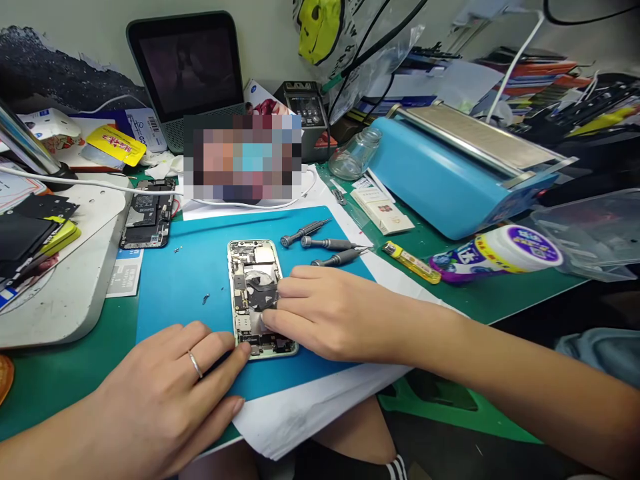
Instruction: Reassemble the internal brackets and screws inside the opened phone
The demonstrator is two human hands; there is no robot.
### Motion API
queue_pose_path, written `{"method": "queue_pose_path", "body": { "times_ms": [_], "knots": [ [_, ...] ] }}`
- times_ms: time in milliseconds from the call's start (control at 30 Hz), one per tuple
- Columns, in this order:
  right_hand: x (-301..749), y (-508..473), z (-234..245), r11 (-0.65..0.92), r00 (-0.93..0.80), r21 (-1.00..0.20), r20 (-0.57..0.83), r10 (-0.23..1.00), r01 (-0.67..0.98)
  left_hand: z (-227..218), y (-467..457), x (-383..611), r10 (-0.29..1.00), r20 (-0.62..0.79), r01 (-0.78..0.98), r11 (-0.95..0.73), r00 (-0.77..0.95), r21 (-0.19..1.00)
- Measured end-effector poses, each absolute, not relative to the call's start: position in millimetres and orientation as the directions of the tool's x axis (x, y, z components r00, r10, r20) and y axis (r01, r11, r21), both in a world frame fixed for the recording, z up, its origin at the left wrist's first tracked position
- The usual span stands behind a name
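Observation:
An opened phone [253, 267] with its inner parts bare lies on a blue mat [190, 280]. My right hand [320, 313] rests over the phone's lower right side, fingers stretched flat and pressing on a part inside it. My left hand [165, 393], with a ring on one finger, lies flat on the mat, its fingertips touching the phone's lower left edge. Three screwdrivers [325, 244] lie on the mat just beyond my right hand.
A second opened phone [147, 213] lies at the left beside a grey stand [75, 287]. A blue machine [450, 173], glass jar [356, 153], white tub [505, 250], yellow lighter [411, 261], small box [383, 210] and tablet [187, 73] surround the mat. Tiny screws [205, 298] lie on the mat.

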State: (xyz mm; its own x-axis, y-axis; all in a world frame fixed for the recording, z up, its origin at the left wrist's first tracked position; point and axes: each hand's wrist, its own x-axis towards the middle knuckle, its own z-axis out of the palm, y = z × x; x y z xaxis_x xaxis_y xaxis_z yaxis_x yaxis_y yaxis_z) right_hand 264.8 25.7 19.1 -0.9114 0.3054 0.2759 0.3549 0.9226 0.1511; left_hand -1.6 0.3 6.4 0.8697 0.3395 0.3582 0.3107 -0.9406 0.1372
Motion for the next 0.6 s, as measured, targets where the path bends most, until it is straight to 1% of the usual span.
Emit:
{"method": "queue_pose_path", "body": {
  "times_ms": [100, 233, 300, 367, 400, 433, 467, 500, 533, 567, 600],
  "knots": [
    [272.8, 28.7, 23.4, 0.91, -0.893, 0.14, 0.3, 0.336, 0.389, 5.4, -0.3, -2.5, 0.342, 0.354, 0.31, -0.94, 0.87, 0.144],
    [292.6, 30.5, 32.7, 0.881, -0.827, 0.086, 0.398, 0.398, 0.466, 4.7, -0.5, -3.0, 0.338, 0.36, 0.311, -0.941, 0.87, 0.131],
    [299.0, 24.2, 37.1, 0.857, -0.762, 0.004, 0.459, 0.456, 0.516, 3.8, -0.6, -3.7, 0.341, 0.363, 0.314, -0.94, 0.867, 0.134],
    [297.5, 11.8, 40.4, 0.84, -0.707, -0.135, 0.48, 0.519, 0.525, 1.9, -0.5, -5.3, 0.344, 0.363, 0.316, -0.939, 0.866, 0.134],
    [293.4, 4.3, 41.6, 0.847, -0.715, -0.186, 0.464, 0.523, 0.499, 0.7, -0.4, -6.3, 0.346, 0.364, 0.32, -0.938, 0.864, 0.131],
    [287.5, -3.2, 42.8, 0.862, -0.763, -0.229, 0.401, 0.507, 0.452, -0.6, 0.0, -7.3, 0.348, 0.365, 0.324, -0.937, 0.864, 0.127],
    [280.4, -10.3, 43.9, 0.883, -0.799, -0.251, 0.378, 0.468, 0.398, -1.7, 0.5, -8.2, 0.349, 0.366, 0.327, -0.937, 0.863, 0.123],
    [272.6, -16.5, 45.2, 0.911, -0.855, -0.273, 0.339, 0.393, 0.31, -2.5, 1.1, -8.8, 0.351, 0.366, 0.33, -0.936, 0.862, 0.121],
    [265.0, -21.7, 46.7, 0.909, -0.882, -0.308, 0.293, 0.37, 0.279, -2.9, 1.8, -9.1, 0.353, 0.366, 0.332, -0.935, 0.861, 0.122],
    [258.0, -26.1, 48.3, 0.902, -0.893, -0.306, 0.24, 0.382, 0.304, -2.9, 2.4, -9.2, 0.353, 0.366, 0.33, -0.936, 0.861, 0.124],
    [252.1, -29.8, 49.8, 0.913, -0.92, -0.276, 0.169, 0.354, 0.301, -2.5, 2.9, -9.1, 0.354, 0.365, 0.33, -0.935, 0.861, 0.129]
  ]
}}
